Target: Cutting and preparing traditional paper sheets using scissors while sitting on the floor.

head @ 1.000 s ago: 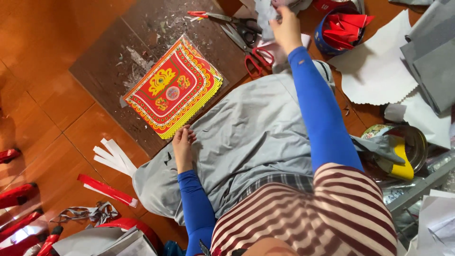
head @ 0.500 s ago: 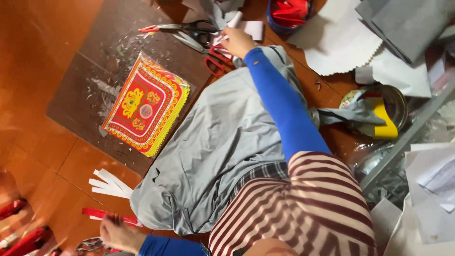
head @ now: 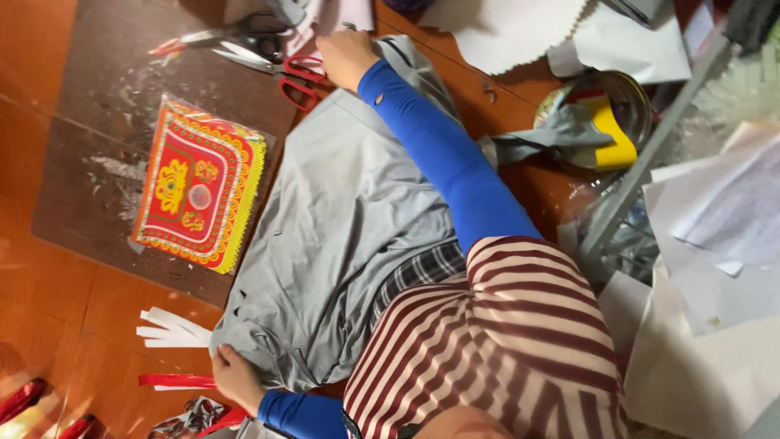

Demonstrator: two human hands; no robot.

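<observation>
I see my right hand (head: 345, 57) at the top centre gripping white paper scraps (head: 325, 24) beside the red-handled scissors (head: 296, 77), my left hand (head: 236, 378) at lower left resting unclenched near cut white strips (head: 171, 329), the red-and-yellow printed sheet (head: 199, 195) uncut.

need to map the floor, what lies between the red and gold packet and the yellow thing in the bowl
Head view: grey cloth and the blue-sleeved arm lie between red-gold packet and yellow thing.

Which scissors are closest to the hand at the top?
The red-handled scissors, lying right beside the right hand. The black-handled scissors with red-tipped blades lie farther along the dark mat.
</observation>
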